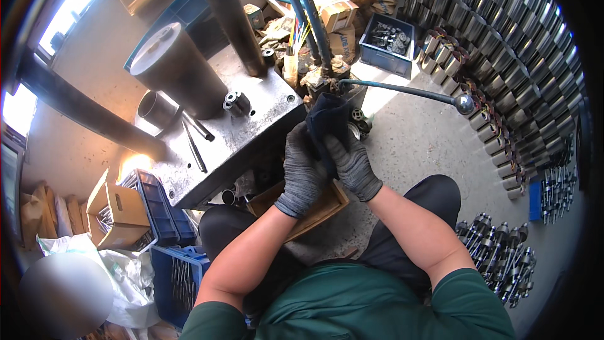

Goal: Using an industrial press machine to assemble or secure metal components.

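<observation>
Both my hands wear grey knit gloves and meet in front of me, just off the press table's near corner. A dark blue cloth [329, 119] is bunched between them. My left hand [301, 173] closes on the cloth's left side, and my right hand [355, 167] grips it from the right with the thumb pressed against it. A round metal rim [354, 131] shows beside the right fingers; whether it is inside the cloth or behind it I cannot tell. Below my hands, between my knees, lies a shallow wooden box [321, 214], partly hidden by my left wrist.
A steel press table [251, 110] at left carries a large cylinder [179, 72], a small rotor-like part [236, 103] and rods. A blue lever with a ball knob [464, 104] reaches right. Stacked metal sleeves [503, 44] line the right wall; shafts [500, 252] stand near my right knee.
</observation>
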A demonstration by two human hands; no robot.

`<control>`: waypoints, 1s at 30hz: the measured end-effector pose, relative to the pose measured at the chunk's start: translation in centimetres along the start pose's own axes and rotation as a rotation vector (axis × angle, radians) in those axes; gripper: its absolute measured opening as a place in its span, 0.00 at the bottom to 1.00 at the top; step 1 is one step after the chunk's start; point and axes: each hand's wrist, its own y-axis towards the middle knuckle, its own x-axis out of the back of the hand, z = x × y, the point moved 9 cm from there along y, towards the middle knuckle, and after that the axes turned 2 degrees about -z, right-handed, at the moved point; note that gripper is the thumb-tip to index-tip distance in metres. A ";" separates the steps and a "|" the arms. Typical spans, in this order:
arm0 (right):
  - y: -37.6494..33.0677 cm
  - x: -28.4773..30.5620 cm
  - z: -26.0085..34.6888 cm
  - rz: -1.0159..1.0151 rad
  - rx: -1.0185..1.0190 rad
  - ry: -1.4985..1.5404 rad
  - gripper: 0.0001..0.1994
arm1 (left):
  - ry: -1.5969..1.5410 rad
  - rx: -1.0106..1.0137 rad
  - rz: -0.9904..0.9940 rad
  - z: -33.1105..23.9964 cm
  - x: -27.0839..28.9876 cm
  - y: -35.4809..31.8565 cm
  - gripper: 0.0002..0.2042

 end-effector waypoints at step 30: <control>-1.9 1.5 -0.2 -0.091 0.051 0.026 0.30 | -0.187 0.296 0.280 -0.1 1.1 -0.1 0.15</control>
